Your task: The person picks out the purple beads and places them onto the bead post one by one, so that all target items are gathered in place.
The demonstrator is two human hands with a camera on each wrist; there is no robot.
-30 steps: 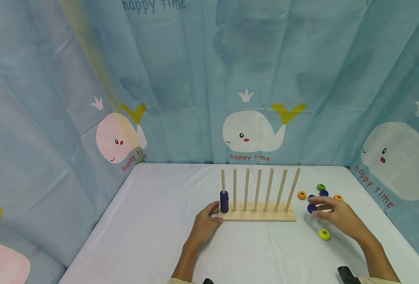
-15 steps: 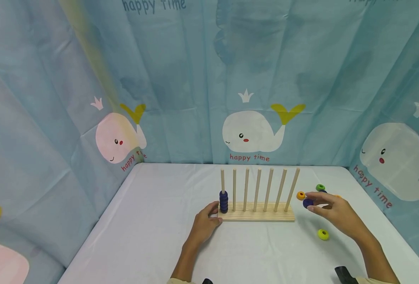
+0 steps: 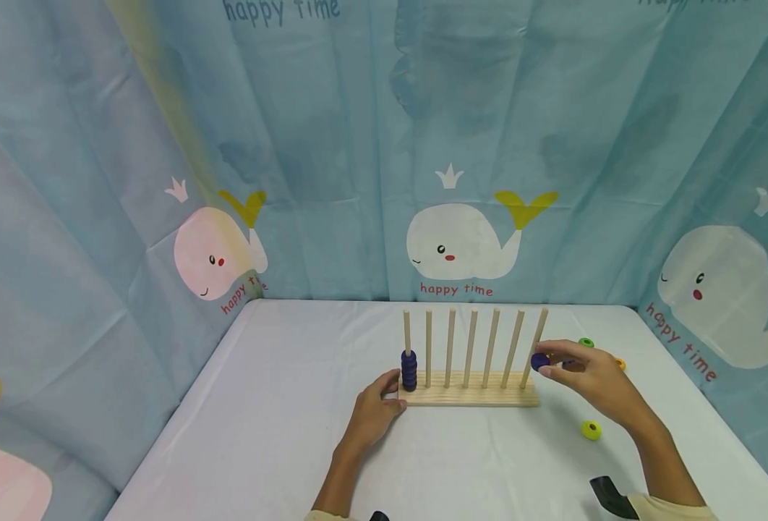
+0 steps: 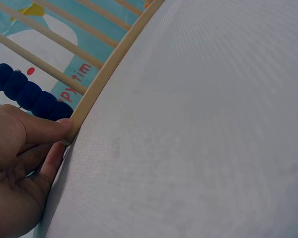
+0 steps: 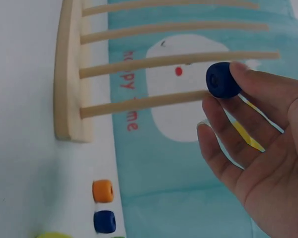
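Pinching 1 blue bead (image 5: 223,82), right hand (image 3: 594,375), 1 peg (image 5: 144,103) seemingly part-hidden

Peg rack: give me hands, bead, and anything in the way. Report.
Left hand holding left end of peg rack. Right hand pinching dark blue bead near rightmost peg, not threaded. That peg's visible shaft bare.

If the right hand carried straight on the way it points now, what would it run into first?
Probably the rightmost peg, with the blue bead pinched in the right hand arriving first. Depth is unclear, so it might instead pass just in front.
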